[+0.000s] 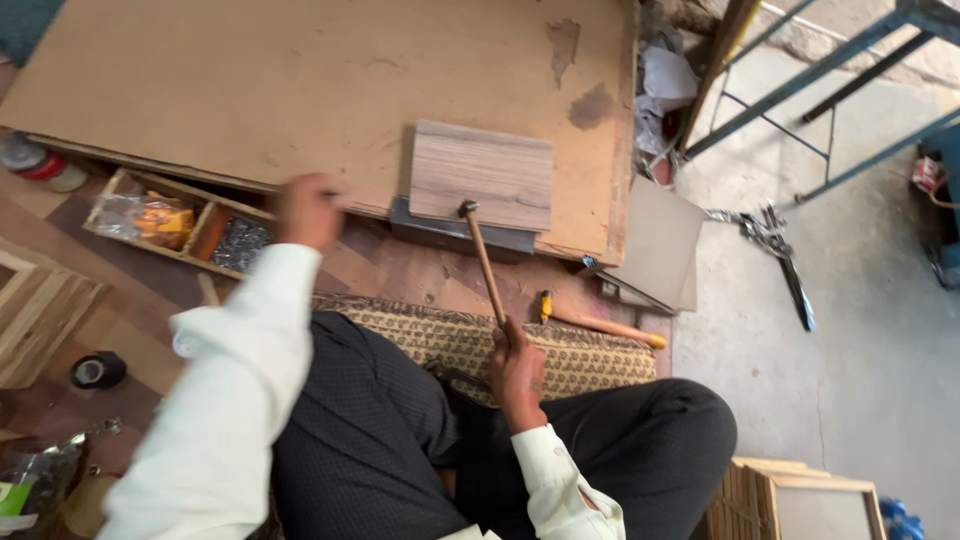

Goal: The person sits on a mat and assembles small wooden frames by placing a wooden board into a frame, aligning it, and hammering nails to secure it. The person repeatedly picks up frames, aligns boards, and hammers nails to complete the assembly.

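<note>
Workshop floor is carrying a mat [560,345] where the person is sitting. Right hand [517,368] is closing around a hammer [484,262], its head resting at the edge of the small panel [482,172] on the board [300,90]. Left hand [308,210] is reaching toward the nail tray [180,225], blurred; grip undeterminable. Fixing seems underway; no nails are discernible in the panel.

Wooden tray [205,232] at left, two compartments: orange packets in one, dark nails or screws in the other. Black tape roll [98,370] on floor nearby. Yellow-tipped tool [600,325] beside patterned mat [570,355]. Blue metal frame [830,90] upper right. Framed panels [800,500] stacked lower right. Crumpled paper [665,85] beyond board edge.
</note>
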Action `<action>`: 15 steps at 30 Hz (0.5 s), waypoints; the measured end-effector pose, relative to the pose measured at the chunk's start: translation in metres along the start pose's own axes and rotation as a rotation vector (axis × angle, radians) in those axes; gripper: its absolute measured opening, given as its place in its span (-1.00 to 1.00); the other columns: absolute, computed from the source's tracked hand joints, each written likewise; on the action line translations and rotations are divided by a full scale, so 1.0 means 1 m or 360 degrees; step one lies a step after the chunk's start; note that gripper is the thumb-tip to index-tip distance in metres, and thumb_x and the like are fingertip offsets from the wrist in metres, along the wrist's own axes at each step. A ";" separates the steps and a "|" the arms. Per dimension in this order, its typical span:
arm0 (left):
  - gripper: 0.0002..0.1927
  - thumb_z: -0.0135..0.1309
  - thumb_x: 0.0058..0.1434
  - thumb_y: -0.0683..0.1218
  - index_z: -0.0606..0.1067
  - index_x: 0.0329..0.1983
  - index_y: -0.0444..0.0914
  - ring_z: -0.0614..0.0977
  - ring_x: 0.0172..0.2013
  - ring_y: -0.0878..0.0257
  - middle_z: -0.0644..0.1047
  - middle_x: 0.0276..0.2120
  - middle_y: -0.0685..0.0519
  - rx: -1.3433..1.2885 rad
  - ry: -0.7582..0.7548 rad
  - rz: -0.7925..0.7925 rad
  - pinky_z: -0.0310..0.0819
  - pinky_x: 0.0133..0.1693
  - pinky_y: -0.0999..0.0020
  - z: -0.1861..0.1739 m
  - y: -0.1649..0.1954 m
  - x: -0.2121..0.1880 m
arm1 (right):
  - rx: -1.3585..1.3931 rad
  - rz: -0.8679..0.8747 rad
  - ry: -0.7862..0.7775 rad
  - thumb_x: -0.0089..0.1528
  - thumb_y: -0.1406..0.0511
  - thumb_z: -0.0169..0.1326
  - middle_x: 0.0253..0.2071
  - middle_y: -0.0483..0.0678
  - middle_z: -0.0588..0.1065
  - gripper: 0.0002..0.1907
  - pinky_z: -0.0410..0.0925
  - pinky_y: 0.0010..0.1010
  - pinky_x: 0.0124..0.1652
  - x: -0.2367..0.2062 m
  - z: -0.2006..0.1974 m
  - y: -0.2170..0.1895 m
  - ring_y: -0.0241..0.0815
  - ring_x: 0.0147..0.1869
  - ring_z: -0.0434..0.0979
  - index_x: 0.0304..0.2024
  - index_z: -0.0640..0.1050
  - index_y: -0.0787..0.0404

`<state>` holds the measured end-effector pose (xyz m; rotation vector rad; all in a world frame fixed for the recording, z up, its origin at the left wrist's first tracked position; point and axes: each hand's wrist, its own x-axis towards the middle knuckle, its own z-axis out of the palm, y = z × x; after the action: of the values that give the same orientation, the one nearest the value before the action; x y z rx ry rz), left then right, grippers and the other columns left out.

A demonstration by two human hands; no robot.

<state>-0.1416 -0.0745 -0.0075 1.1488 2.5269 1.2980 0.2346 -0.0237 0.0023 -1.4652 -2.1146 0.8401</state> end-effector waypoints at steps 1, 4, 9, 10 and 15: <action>-0.83 0.36 0.11 -0.17 0.63 -0.27 -0.31 0.66 -0.25 -0.11 0.64 -0.27 -0.19 0.0154 0.0006 -0.0130 0.53 -0.15 0.05 -0.020 -0.023 -0.004 | -0.0026 0.0075 -0.0040 0.30 0.25 0.05 -0.31 0.27 0.60 -0.67 0.44 -0.01 -0.26 0.000 0.000 0.001 0.26 -0.26 0.64 0.08 0.61 0.19; -0.85 0.31 0.10 -0.09 0.70 -0.28 -0.21 0.63 -0.10 -0.22 0.65 -0.17 -0.20 0.0904 -0.0155 -0.0246 0.50 0.03 -0.04 -0.050 -0.076 -0.025 | 0.0070 0.0047 0.0007 0.30 0.25 0.05 -0.30 0.27 0.59 -0.66 0.46 -0.03 -0.26 -0.002 -0.002 0.000 0.24 -0.27 0.65 0.09 0.59 0.21; -0.70 0.20 0.13 -0.18 0.70 -0.08 -0.03 0.65 -0.05 -0.21 0.63 -0.05 -0.21 0.0872 -0.0377 -0.0620 0.54 0.02 -0.02 -0.042 -0.093 -0.042 | 0.0050 0.0082 -0.0027 0.30 0.25 0.03 -0.32 0.29 0.58 -0.66 0.45 -0.03 -0.26 -0.002 -0.007 -0.004 0.25 -0.28 0.64 0.09 0.59 0.21; -0.72 0.19 0.16 -0.17 0.70 -0.09 -0.03 0.65 -0.05 -0.21 0.63 -0.05 -0.21 0.0876 -0.0386 -0.0646 0.55 0.02 -0.02 -0.042 -0.092 -0.043 | 0.0044 0.0114 -0.0051 0.30 0.25 0.03 -0.33 0.29 0.58 -0.66 0.45 -0.04 -0.26 -0.002 -0.007 -0.004 0.25 -0.28 0.64 0.08 0.59 0.21; -0.85 0.21 0.24 -0.13 0.72 -0.17 -0.08 0.66 -0.08 -0.19 0.65 -0.11 -0.18 0.0785 -0.0294 -0.0556 0.55 -0.01 -0.01 -0.050 -0.089 -0.048 | 0.0065 0.0018 0.0000 0.30 0.26 0.02 -0.29 0.27 0.59 -0.67 0.45 -0.05 -0.23 -0.002 -0.005 0.002 0.25 -0.23 0.65 0.07 0.59 0.24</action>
<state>-0.1784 -0.1708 -0.0526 0.7781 2.8090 0.4799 0.2399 -0.0238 0.0039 -1.4578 -2.0782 0.8824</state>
